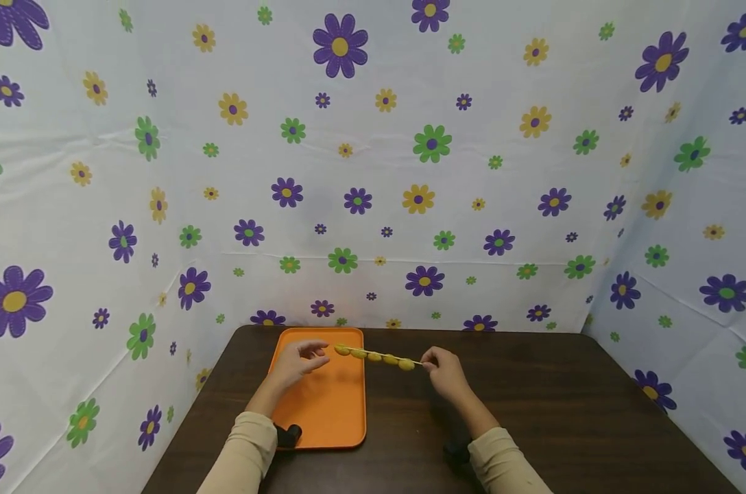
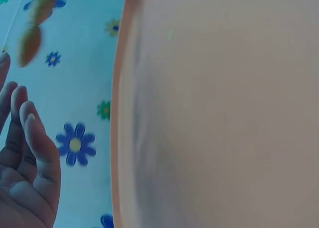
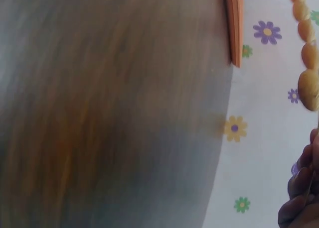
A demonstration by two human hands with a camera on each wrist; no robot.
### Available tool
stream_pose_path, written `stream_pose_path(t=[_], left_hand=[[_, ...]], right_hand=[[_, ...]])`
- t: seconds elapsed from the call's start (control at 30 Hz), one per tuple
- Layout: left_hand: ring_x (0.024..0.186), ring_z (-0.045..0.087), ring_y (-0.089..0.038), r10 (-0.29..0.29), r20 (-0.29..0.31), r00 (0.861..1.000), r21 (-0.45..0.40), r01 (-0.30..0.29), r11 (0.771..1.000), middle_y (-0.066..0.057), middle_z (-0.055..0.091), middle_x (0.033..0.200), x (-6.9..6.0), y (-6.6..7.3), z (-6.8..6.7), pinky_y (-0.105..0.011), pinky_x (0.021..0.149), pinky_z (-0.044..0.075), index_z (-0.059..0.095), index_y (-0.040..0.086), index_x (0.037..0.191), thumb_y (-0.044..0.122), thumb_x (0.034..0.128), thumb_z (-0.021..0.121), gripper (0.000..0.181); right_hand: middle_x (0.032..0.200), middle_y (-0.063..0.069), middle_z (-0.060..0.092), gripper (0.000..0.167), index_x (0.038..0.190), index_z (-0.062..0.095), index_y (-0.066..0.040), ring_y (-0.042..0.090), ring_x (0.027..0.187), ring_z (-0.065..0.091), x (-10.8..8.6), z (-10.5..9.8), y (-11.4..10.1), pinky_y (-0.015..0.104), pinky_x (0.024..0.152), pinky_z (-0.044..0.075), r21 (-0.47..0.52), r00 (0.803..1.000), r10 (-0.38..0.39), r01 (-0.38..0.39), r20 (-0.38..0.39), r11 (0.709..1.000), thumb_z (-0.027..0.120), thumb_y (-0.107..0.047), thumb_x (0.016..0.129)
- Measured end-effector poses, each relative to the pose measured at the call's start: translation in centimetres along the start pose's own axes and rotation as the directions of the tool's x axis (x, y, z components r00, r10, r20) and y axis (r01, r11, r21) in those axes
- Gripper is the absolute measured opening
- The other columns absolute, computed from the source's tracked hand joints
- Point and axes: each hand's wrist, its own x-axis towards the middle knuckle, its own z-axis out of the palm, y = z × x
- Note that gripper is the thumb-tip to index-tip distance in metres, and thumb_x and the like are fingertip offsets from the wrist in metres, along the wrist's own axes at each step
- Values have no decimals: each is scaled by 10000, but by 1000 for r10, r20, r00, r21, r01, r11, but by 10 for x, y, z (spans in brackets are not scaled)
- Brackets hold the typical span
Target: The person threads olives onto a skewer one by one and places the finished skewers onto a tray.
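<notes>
A thin skewer threaded with several small yellow oval pieces (image 1: 374,357) is held up in front of me, nearly level. My right hand (image 1: 447,374) pinches its bare right end between thumb and fingers. In the right wrist view the yellow pieces (image 3: 309,88) line up beyond the fingertips. Over the orange tray (image 1: 330,412), my left hand (image 1: 297,361) is raised close to the skewer's far end. The left wrist view shows a gap between this hand's loosely extended fingers (image 2: 42,148) and the nearest yellow piece (image 2: 30,45). What the pieces are, I cannot tell.
The tray lies on the left half of a dark wooden table (image 1: 533,405). White cloth with printed flowers (image 1: 385,158) hangs behind the table and on both sides. Dark devices are strapped at both wrists, one of them a black wrist mount (image 1: 289,436) above the tray.
</notes>
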Motion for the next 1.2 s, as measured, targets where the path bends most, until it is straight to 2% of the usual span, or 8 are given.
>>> stream_pose_path(t=[0.23,0.47,0.6,0.7,0.83,0.97,1.1,1.2], left_hand=[[878,626,-182,-31,-21,999,79,33,996,-31,694,1015,-15,-15,-28,-295,707,586,718,42,1229,164,960,720,296],[953,651,-279,-103,-44,994,43,105,994,-91,710,1086,-33,-17,-49,-404,799,605,700,30,1256,138,984,682,293],[960,651,-299,-116,-39,993,48,117,992,-144,702,1101,-35,-15,-53,-437,818,601,690,22,1266,134,997,661,294],[967,647,-304,-120,-23,993,52,121,991,-172,695,1117,-36,-15,-54,-438,816,600,678,15,1282,141,1006,647,305],[973,645,-316,-115,-7,993,56,115,992,-189,685,1128,-36,-16,-56,-440,803,596,657,9,1309,145,1016,632,324],[975,647,-309,-116,-16,993,57,117,992,-196,681,1141,-38,-18,-59,-453,811,594,643,7,1324,136,1019,625,331],[988,654,-330,-116,-20,993,59,117,991,-204,682,1158,-38,-18,-61,-462,818,595,634,1,1329,134,1018,624,339],[989,653,-338,-121,-23,992,57,123,991,-201,682,1158,-38,-18,-62,-459,820,594,633,6,1334,145,1014,634,348]], right_hand=[[836,66,654,124,845,663,-39,210,763,572,10,32,-21,390,690,514,-14,997,75,-75,-5,997,642,62,915],[821,62,655,73,871,676,-19,222,758,604,22,64,-54,385,665,528,-57,994,111,-111,6,992,655,39,909],[827,66,651,67,901,682,-12,236,756,615,25,78,-68,391,649,533,-112,988,148,-143,38,983,640,39,907],[806,71,637,97,874,673,-15,231,722,597,25,87,-76,380,616,525,-143,987,154,-146,48,979,635,73,857],[708,58,555,165,733,607,-38,196,624,499,21,98,-85,328,524,435,-166,989,148,-143,16,976,671,96,805],[625,36,493,318,622,543,-83,172,546,434,15,105,-93,301,469,346,-245,990,142,-140,-11,959,713,71,842],[599,39,532,321,622,577,-90,166,519,479,8,108,-103,304,450,379,-329,990,142,-131,10,935,712,19,892],[638,39,568,258,676,611,-81,167,545,520,1,110,-112,313,454,433,-324,991,123,-96,62,941,727,-17,897]])
